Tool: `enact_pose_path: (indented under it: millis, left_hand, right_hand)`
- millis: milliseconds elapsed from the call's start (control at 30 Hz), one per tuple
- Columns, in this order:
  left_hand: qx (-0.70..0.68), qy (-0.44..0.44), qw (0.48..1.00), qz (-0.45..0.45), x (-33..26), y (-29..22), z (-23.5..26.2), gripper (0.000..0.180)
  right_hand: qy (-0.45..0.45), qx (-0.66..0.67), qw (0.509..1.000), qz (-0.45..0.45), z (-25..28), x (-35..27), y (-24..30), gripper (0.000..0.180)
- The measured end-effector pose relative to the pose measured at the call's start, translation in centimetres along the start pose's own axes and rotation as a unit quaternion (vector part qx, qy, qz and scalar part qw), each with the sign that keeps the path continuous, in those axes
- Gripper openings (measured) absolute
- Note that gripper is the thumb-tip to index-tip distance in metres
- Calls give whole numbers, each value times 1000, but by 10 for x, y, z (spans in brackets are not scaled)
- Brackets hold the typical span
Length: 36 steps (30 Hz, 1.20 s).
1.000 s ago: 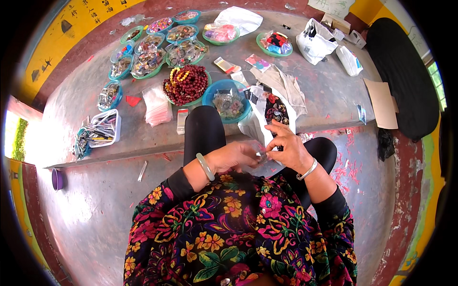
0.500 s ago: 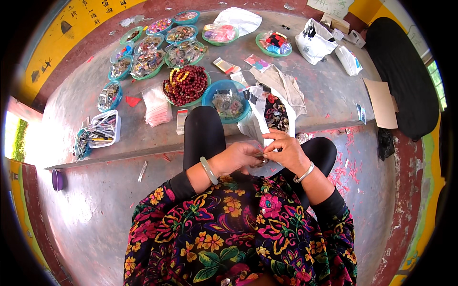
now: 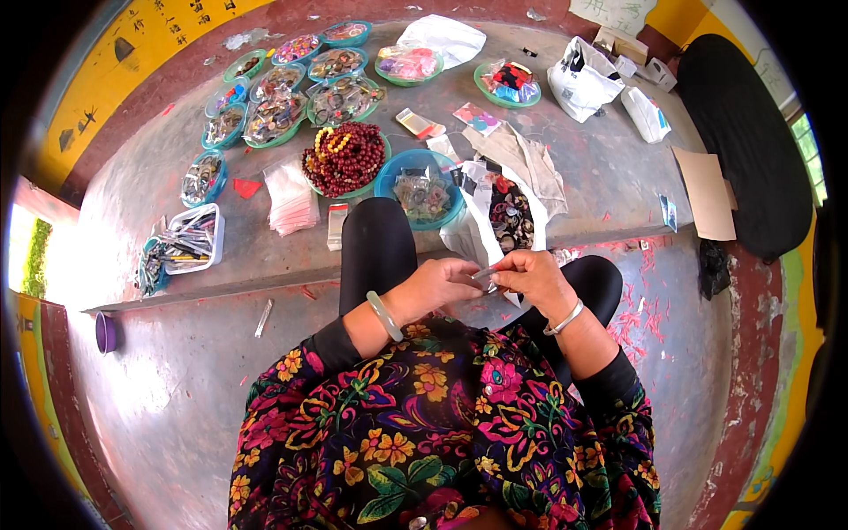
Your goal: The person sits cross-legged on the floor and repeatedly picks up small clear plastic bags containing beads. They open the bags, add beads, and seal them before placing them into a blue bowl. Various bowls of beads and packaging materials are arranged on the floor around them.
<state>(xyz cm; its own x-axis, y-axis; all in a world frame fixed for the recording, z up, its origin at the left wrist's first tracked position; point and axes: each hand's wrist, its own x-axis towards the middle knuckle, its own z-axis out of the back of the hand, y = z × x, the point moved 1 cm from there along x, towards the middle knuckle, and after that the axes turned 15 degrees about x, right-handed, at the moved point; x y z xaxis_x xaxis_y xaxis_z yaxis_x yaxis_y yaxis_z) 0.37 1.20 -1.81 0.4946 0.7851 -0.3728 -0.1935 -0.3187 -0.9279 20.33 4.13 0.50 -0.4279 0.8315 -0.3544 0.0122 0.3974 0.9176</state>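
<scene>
My left hand (image 3: 444, 281) and my right hand (image 3: 530, 278) meet in front of my knees, fingers pinched together. Between their fingertips sits a small greyish flat piece (image 3: 483, 273), too small to name. Just beyond my right hand, a white bag (image 3: 477, 216) stands open, full of dark trinkets (image 3: 512, 216). To its left is a blue basket (image 3: 382, 187) holding small clear packets (image 3: 422, 193). A green basket heaped with dark red bead strings (image 3: 349, 159) lies farther left, beside a stack of clear pinkish plastic bags (image 3: 292, 199).
Several baskets of packaged trinkets (image 3: 274, 117) crowd the back left of the raised ledge. A white tray of pens (image 3: 215, 234) is at the left. White bags (image 3: 585, 79) and a cardboard sheet (image 3: 707, 190) lie to the right. Red scraps (image 3: 649, 309) litter the floor.
Both hands have shifted slightly up, and my fingers have spread from a tight cluster. The small greyish piece now shows between my fingertips.
</scene>
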Motion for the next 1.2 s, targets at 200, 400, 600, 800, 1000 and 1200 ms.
enact_pose_path:
  millis: [200, 400, 600, 800, 1000, 1200]
  left_hand:
    - [-242, -68, 967, -26, 1, 21, 30, 40]
    - [-291, -44, 940, -174, 11, 21, 4, 53]
    - [-368, -60, 914, -159, 12, -1, 7, 39]
    - [-422, -20, 900, -111, 9, -7, 0, 35]
    - [-394, -2, 916, -72, 5, -11, -8, 30]
    - [-403, -4, 914, -52, 2, -18, -12, 33]
  right_hand:
    - [-117, 240, 964, -17, 9, -3, 2, 12]
    - [-83, 452, 887, -32, -17, 11, -23, 6]
    - [-63, 241, 969, 4, -39, 16, -30, 19]
    - [-180, -389, 815, 390, -61, 1, 1, 48]
    - [-117, -585, 661, 456, -60, 1, 5, 25]
    - [-112, -570, 678, 450, -59, 3, 5, 21]
